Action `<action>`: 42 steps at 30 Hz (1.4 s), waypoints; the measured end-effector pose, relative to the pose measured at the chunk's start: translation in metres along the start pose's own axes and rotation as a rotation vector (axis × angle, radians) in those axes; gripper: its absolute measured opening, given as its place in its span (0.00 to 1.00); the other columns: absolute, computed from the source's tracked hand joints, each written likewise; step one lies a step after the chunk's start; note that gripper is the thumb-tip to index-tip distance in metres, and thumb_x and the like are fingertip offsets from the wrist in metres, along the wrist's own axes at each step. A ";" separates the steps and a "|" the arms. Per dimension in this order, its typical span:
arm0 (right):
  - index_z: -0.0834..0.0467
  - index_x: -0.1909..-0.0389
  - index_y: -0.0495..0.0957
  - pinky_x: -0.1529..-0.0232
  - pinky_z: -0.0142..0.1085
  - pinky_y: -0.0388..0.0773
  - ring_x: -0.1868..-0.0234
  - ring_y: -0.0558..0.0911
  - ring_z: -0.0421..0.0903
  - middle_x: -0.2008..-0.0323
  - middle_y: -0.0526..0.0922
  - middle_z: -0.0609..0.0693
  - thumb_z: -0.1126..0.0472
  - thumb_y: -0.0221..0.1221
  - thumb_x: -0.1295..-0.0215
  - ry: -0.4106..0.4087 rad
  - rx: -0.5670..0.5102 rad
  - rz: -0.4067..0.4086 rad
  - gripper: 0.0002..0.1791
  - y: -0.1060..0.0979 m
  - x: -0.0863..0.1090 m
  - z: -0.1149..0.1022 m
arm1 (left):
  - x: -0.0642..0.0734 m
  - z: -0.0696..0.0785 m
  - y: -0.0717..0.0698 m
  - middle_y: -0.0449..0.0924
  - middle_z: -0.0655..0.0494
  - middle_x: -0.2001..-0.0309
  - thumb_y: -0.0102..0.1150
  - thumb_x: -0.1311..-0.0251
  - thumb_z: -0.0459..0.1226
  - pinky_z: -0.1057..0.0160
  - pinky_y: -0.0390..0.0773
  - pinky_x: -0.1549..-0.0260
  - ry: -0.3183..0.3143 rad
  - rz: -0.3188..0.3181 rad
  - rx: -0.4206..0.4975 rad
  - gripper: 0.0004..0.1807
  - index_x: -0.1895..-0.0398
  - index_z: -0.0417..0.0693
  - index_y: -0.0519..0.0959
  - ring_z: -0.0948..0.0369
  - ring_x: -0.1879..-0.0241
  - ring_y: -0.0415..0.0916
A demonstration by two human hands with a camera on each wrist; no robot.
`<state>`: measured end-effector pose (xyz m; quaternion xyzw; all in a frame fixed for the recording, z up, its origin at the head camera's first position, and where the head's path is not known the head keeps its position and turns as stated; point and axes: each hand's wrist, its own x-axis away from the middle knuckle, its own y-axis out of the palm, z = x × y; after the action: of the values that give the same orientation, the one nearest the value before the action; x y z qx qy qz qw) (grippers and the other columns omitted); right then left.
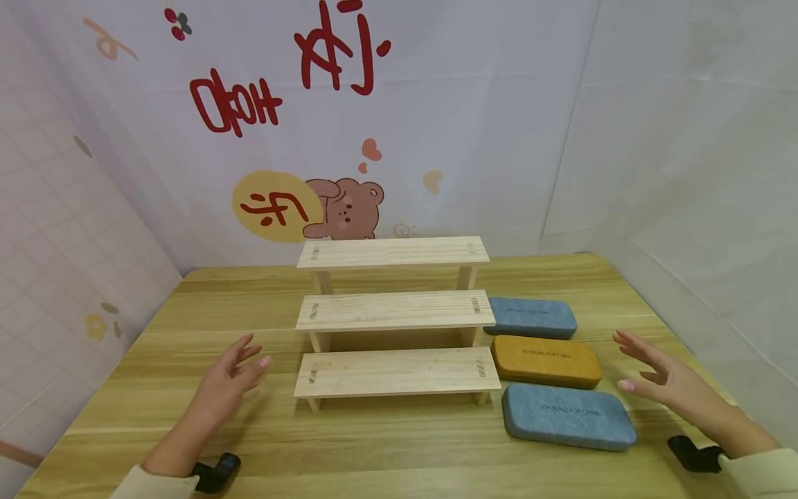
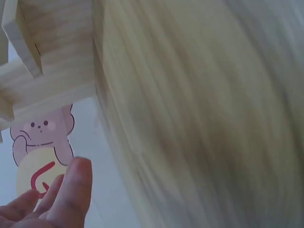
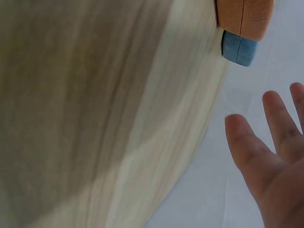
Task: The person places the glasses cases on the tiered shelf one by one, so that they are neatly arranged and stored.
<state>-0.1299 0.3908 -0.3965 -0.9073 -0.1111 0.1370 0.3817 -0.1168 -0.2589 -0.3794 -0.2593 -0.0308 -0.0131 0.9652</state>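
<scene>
Centred on the table is a pale wooden three-step rack (image 1: 399,372) with bare shelves. To its right lie three glasses-type cases in a row: a blue case (image 1: 569,414) at the front, a mustard-yellow case (image 1: 547,362) in the middle, and another blue case (image 1: 533,317) at the back, partly hidden by the rack. My left hand (image 1: 224,384) hovers left of the rack, fingers relaxed, touching nothing. On the other side, my right hand (image 1: 670,381) is held right of the cases, fingers loosely spread and apart from them. Both hands hold nothing.
The wood-grain table (image 1: 386,450) runs back to a white printed backdrop (image 1: 474,125) with a cartoon bear (image 1: 352,211). White sheets hang along the left and right sides. A black wrist mount (image 1: 217,473) sits below the left hand.
</scene>
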 end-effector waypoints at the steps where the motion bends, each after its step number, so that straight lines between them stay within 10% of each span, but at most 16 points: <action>1: 0.53 0.23 0.47 0.59 0.20 0.68 0.43 0.58 0.14 0.38 0.57 0.21 0.69 0.57 0.35 0.007 -0.007 -0.016 0.43 0.000 0.001 0.001 | 0.000 0.000 0.001 0.53 0.28 0.31 0.48 0.28 0.45 0.51 0.77 0.49 -0.008 -0.011 0.037 0.40 0.25 0.35 0.41 0.36 0.37 0.63; 8: 0.54 0.24 0.49 0.61 0.26 0.74 0.42 0.63 0.16 0.38 0.61 0.21 0.72 0.52 0.33 -0.001 -0.147 -0.122 0.39 0.000 0.011 0.012 | -0.002 0.002 0.008 0.53 0.27 0.31 0.49 0.28 0.42 0.57 0.77 0.48 -0.089 -0.091 0.248 0.40 0.25 0.34 0.41 0.40 0.37 0.66; 17: 0.59 0.26 0.54 0.58 0.29 0.76 0.41 0.67 0.23 0.37 0.66 0.27 0.78 0.51 0.38 -0.106 -0.267 -0.215 0.38 0.004 0.016 0.022 | -0.005 0.000 0.017 0.56 0.26 0.33 0.51 0.29 0.42 0.56 0.77 0.49 -0.117 -0.125 0.290 0.39 0.26 0.32 0.44 0.41 0.40 0.69; 31: 0.47 0.28 0.59 0.59 0.32 0.77 0.43 0.68 0.24 0.39 0.66 0.24 0.73 0.53 0.35 -0.017 -0.295 -0.364 0.36 0.005 0.019 0.020 | -0.010 0.001 0.029 0.62 0.26 0.37 0.53 0.31 0.40 0.57 0.80 0.55 -0.155 -0.173 0.356 0.37 0.28 0.30 0.49 0.50 0.48 0.76; 42: 0.56 0.29 0.61 0.61 0.33 0.75 0.43 0.66 0.23 0.39 0.67 0.26 0.67 0.59 0.39 0.002 -0.173 -0.353 0.36 0.012 0.019 0.014 | -0.014 0.001 0.034 0.69 0.36 0.42 0.52 0.30 0.39 0.61 0.80 0.61 -0.196 -0.216 0.372 0.36 0.28 0.30 0.50 0.59 0.56 0.75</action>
<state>-0.1156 0.3971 -0.4175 -0.9032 -0.2796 0.0570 0.3206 -0.1295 -0.2288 -0.3959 -0.0720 -0.1541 -0.0852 0.9817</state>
